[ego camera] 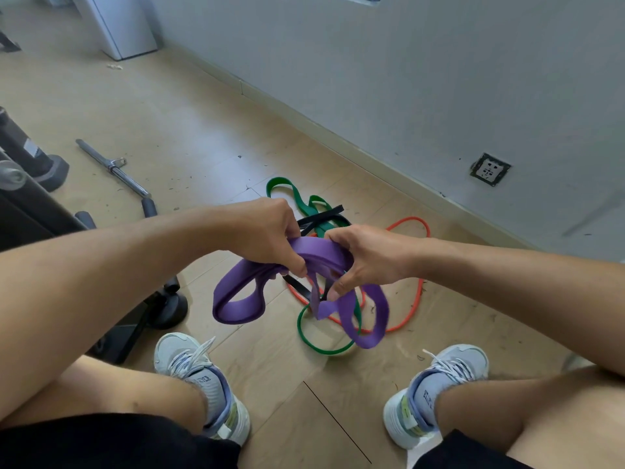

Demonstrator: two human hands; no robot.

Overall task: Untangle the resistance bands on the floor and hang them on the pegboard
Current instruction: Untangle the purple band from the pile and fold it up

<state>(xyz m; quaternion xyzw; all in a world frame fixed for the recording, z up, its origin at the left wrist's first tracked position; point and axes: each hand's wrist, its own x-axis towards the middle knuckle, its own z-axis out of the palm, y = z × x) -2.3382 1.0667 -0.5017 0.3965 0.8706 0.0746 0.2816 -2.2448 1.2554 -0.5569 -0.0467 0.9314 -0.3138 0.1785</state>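
At 6 o'clock we see two light shoes [199, 384] on the wooden floor [189, 130]. Above them our left hand [267, 235] and right hand [365, 258] both grasp the wide purple band [236, 299], lifted over the tangle. Behind, toward 12 o'clock, the green band [297, 198], black band [324, 214] and orange band [419, 292] lie on the floor near the wall [406, 62].

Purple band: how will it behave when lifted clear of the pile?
Likely floppy: the purple band droops in loops below both hands. It may drag the green band, which looks threaded through it. Probably not slippery, given that the left hand and right hand pinch it easily.
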